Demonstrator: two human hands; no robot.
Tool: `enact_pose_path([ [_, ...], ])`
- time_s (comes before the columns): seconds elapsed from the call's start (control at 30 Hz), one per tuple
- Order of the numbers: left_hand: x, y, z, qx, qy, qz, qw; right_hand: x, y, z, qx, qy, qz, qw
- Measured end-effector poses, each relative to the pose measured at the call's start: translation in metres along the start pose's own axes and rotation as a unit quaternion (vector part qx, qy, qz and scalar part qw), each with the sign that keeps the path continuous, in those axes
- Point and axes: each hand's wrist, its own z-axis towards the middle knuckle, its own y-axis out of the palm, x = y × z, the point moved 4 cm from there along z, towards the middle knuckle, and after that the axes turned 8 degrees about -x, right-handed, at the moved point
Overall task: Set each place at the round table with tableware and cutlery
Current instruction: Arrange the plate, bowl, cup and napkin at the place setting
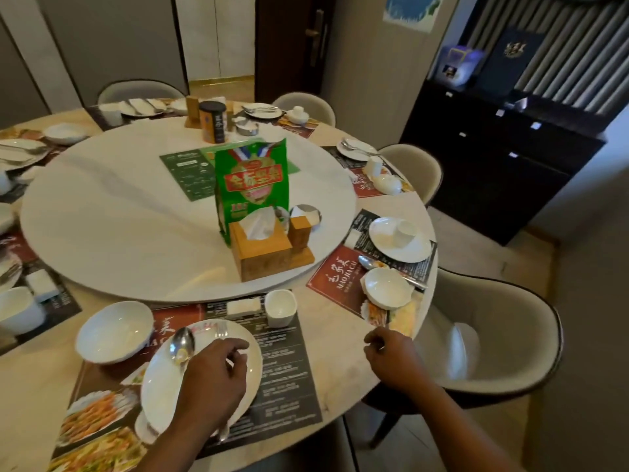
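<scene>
My left hand (211, 379) rests over the white plate (160, 386) at the near place, closed around the handle of a spoon (182, 345) whose bowl points away from me. Fork (221, 330) tines show on the plate just past my fingers. A white bowl (114, 332) stands left of the plate, and a small white cup (279, 307) and a folded white napkin (243, 307) lie beyond it on the dark placemat (286, 379). My right hand (391, 359) hovers loosely curled near the table edge and holds nothing.
A large white turntable (112, 226) carries a green bag (253, 185), a wooden tissue box (262, 250) and a dark canister (212, 121). The place to the right has a plate (418, 247) with a cup on it, a bowl (386, 287) and a spoon. Beige chairs (493, 342) ring the table.
</scene>
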Motion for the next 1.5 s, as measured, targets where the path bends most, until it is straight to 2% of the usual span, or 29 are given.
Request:
enact_pose_path([
  [0.2, 0.057, 0.07, 0.027, -0.043, 0.032, 0.005, 0.999, 0.036, -0.073, 0.066, 0.072, -0.046, -0.008, 0.996],
  [0.33, 0.098, 0.134, 0.053, -0.04, 0.007, 0.008, 0.999, 0.068, -0.11, 0.126, 0.093, -0.073, -0.003, 0.993],
  [0.4, 0.117, 0.164, 0.066, -0.024, -0.026, 0.002, 0.999, 0.085, -0.123, 0.153, 0.067, -0.09, -0.006, 0.994],
  [0.53, 0.158, 0.214, 0.083, -0.028, -0.094, 0.0, 0.995, 0.115, -0.132, 0.182, -0.041, -0.112, -0.019, 0.993],
  [0.67, 0.188, 0.239, 0.099, -0.028, -0.122, -0.026, 0.992, 0.118, -0.131, 0.191, -0.134, -0.243, -0.119, 0.953],
  [0.8, 0.196, 0.251, 0.114, -0.029, -0.139, -0.042, 0.989, 0.108, -0.12, 0.195, -0.145, -0.329, -0.209, 0.91],
  [0.93, 0.193, 0.261, 0.129, -0.026, -0.167, -0.043, 0.985, 0.098, -0.112, 0.204, -0.126, -0.336, -0.218, 0.907],
  [1.17, 0.176, 0.247, 0.14, 0.054, -0.203, -0.071, 0.975, 0.071, -0.096, 0.214, -0.09, -0.38, -0.196, 0.9],
  [1.37, 0.151, 0.211, 0.149, 0.131, -0.212, -0.094, 0.964, 0.015, -0.079, 0.231, -0.096, -0.443, -0.163, 0.877],
  [1.5, 0.132, 0.198, 0.157, 0.148, -0.233, -0.11, 0.955, -0.009, -0.064, 0.241, -0.109, -0.455, -0.162, 0.869],
])
